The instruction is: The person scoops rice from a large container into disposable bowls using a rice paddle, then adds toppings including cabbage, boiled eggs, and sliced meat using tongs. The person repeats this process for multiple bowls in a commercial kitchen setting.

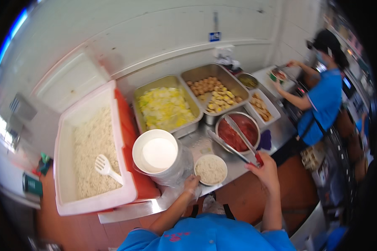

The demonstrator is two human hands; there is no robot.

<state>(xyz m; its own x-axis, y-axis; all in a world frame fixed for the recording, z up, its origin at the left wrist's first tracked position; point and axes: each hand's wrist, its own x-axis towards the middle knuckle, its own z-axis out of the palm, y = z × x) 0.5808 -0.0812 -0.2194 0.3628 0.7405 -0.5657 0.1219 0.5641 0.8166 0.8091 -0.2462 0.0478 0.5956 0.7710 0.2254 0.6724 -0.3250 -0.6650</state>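
Observation:
My right hand (pixel 265 171) is closed around the red handle of metal tongs (pixel 237 130), whose jaws are spread over a steel bowl of red meat or sauce-like food (pixel 238 131). My left hand (pixel 192 185) touches the left rim of a round white bowl filled with rice (pixel 211 170). Directly left of that bowl stands a stack of empty white paper bowls (pixel 159 152) in clear plastic wrapping. Farther left, a large red and white insulated box (pixel 125 188) holds a mass of rice, with a white slotted spatula (pixel 103 166) lying on it.
Behind the bowls are a metal tray of chopped cabbage (pixel 166 106), a metal tray of halved eggs and brown balls (pixel 215 91), a white tray of sliced food (pixel 260 106) and a small bowl of greens (pixel 247 81). At right, a co-worker (pixel 323 91) holds a green bowl (pixel 278 76).

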